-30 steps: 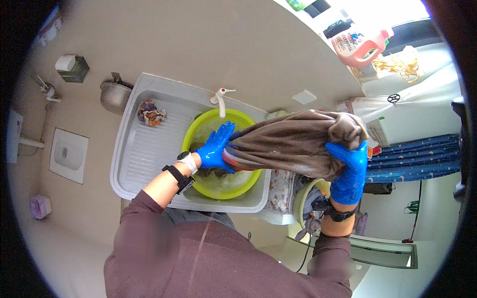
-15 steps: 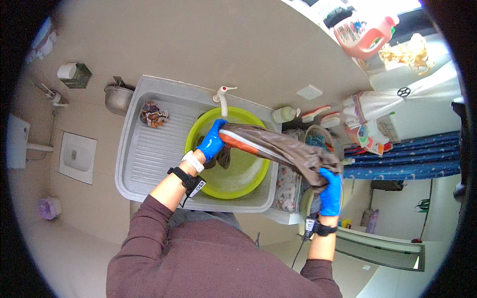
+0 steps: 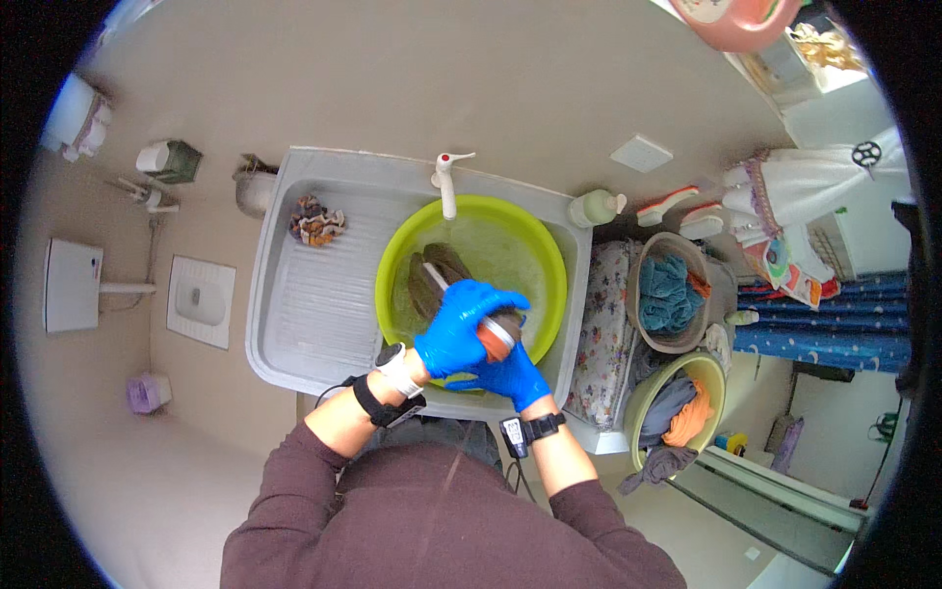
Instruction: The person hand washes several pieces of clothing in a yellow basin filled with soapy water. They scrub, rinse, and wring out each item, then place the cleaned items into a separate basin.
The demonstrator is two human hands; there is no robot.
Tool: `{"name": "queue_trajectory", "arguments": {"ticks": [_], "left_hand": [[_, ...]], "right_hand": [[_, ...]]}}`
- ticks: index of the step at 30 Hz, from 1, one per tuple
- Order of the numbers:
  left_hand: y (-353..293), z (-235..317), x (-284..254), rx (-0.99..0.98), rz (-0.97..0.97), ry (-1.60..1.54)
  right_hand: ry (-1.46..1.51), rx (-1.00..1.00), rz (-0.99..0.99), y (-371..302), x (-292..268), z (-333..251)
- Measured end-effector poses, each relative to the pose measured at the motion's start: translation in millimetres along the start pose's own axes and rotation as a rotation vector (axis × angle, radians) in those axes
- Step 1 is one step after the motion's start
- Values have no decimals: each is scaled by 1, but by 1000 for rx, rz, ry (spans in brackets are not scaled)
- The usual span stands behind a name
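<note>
Both my hands wear blue gloves and are close together over the near part of a lime-green basin (image 3: pixel 558 270). A dark brown garment (image 3: pixel 498 337) with an orange and white stripe is bunched between them. My left hand (image 3: pixel 456 332) is closed round the bunch from the left. From below and right, my right hand (image 3: pixel 516 379) grips it, its fingers partly hidden behind the left hand. More brown cloth (image 3: pixel 432 275) lies in the cloudy water, with a white stripe showing. I cannot tell whether it joins the held part.
The basin stands in a grey sink (image 3: pixel 304 314) under a white tap (image 3: pixel 446 182). A patterned cloth (image 3: pixel 316 224) lies on the ribbed washboard. To the right are a pump bottle (image 3: pixel 596 208), brushes (image 3: pixel 669 204), a tub of teal cloth (image 3: pixel 668 294) and a bucket of clothes (image 3: pixel 687 412).
My right hand has come in from the far right to meet my left over the basin. The garment, stretched between them before, is now gathered in a bunch. The view has shifted slightly.
</note>
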State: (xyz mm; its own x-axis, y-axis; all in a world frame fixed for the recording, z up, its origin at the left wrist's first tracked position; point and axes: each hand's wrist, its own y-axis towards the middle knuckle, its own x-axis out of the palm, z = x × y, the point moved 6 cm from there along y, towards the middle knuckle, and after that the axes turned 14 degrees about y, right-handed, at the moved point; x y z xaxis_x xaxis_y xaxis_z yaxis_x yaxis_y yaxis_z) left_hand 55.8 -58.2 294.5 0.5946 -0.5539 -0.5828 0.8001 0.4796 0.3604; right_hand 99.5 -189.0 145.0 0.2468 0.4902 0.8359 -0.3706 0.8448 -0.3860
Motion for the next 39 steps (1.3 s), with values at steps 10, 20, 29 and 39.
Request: {"name": "queue_trajectory", "arguments": {"ticks": [10,20,29,39], "left_hand": [[-39,0,50,-370,-76,-608],[-73,-64,-9,-626,81,-741],[-85,-105,22,-837,446,-865],[-113,-125,115,-1378,83,-1490]], "right_hand": [[-244,-691,-62,38,1,-30],[29,-592,-3,68,21,-23],[60,-702,70,68,21,-28],[-426,-850,138,37,36,-27]]}}
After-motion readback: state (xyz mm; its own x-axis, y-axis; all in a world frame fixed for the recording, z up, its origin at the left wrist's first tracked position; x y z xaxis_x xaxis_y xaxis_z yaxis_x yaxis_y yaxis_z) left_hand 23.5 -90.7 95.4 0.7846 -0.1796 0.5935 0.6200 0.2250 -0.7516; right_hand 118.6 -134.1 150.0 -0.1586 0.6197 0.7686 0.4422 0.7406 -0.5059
